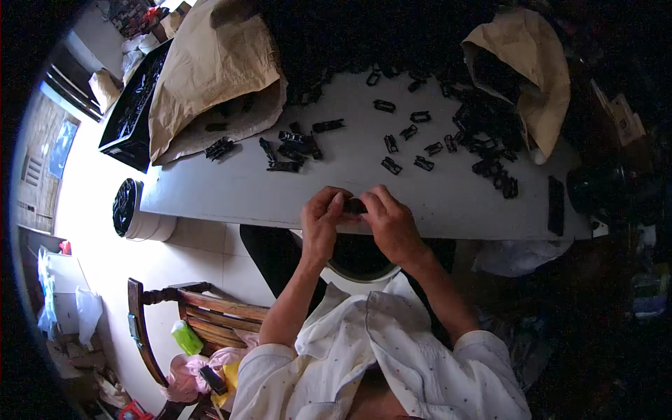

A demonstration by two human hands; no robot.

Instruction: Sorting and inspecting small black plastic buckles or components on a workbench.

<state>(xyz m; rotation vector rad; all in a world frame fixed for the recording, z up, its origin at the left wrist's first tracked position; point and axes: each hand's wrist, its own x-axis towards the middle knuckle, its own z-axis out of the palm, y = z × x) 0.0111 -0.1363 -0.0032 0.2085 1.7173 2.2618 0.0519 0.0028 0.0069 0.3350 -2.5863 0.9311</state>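
My left hand [325, 213] and my right hand [385, 215] meet just above the near edge of the grey table [231, 183]. Between their fingertips they pinch one small black plastic part [355, 206], mostly hidden by the fingers. Beyond the hands, several loose black plastic parts [390, 143] lie scattered on the tabletop. A small cluster of such parts [297, 145] sits to the left, by the mouth of a brown paper sack [217, 70]. A denser heap of them [490, 143] spreads at the right, below a second brown paper sack [530, 63].
A black crate [129, 126] of dark parts stands left of the table. Below it is a white bucket [154, 225] filled with black pieces. A wooden chair [217, 308] holding cloths and a green packet [187, 338] stands at my lower left. A dark strip [556, 205] lies at the table's right end.
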